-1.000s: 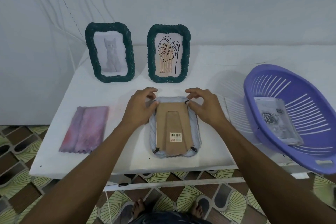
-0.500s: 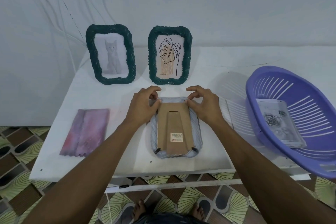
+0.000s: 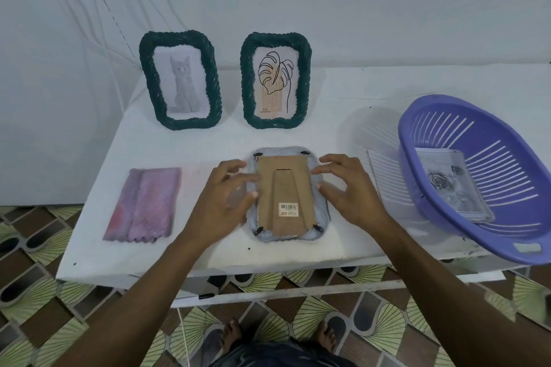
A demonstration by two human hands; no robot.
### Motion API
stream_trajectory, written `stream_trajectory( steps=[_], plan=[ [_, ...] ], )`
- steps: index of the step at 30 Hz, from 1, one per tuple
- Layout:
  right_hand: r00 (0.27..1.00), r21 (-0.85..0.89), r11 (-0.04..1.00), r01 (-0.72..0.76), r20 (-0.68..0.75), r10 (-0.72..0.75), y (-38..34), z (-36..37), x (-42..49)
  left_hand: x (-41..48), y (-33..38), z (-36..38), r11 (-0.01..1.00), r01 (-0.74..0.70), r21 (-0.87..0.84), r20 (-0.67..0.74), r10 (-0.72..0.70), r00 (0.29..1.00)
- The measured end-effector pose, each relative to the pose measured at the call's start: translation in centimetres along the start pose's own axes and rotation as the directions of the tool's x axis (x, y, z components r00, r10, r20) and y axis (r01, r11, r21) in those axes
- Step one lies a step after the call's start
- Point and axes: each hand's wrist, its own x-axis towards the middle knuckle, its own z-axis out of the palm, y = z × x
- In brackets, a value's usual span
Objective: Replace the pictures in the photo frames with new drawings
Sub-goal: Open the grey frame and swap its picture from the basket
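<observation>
White-and-pink rectangular paper sticker (image 3: 288, 209) on brown cardboard backing board (image 3: 266, 179) of face-down pale grey braided frame (image 3: 286, 238), toward board's 6 o'clock end: black barcode on top, red figures beneath, roughly "200", pale strip under that too small to read. Tiny line of print at 7 o'clock corner of leaf line drawing (image 3: 275, 83) in upright dark green braided frame (image 3: 246, 80): illegible.

Single head view, wide-angle, close, facing forward-down over table (image 3: 337, 104) toward wall (image 3: 357, 9).
</observation>
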Motion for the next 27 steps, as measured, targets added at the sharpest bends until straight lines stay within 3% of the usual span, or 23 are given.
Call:
stream_trajectory(
  steps=[12, 27],
  plan=[
    [0.979, -0.062, 0.99, 0.127, 0.17, -0.114, -2.7, -1.2, -6.4, -5.6, 1.8, 0.1, 0.993, -0.109, 0.047, 0.083, 0.105, 0.991],
    [0.983, -0.028, 0.995, 0.095, 0.163, -0.089, -2.7, -0.8, -6.4, -5.1, 1.6, 0.4, 0.986, -0.166, -0.02, 0.054, 0.167, 0.985]
  ],
)
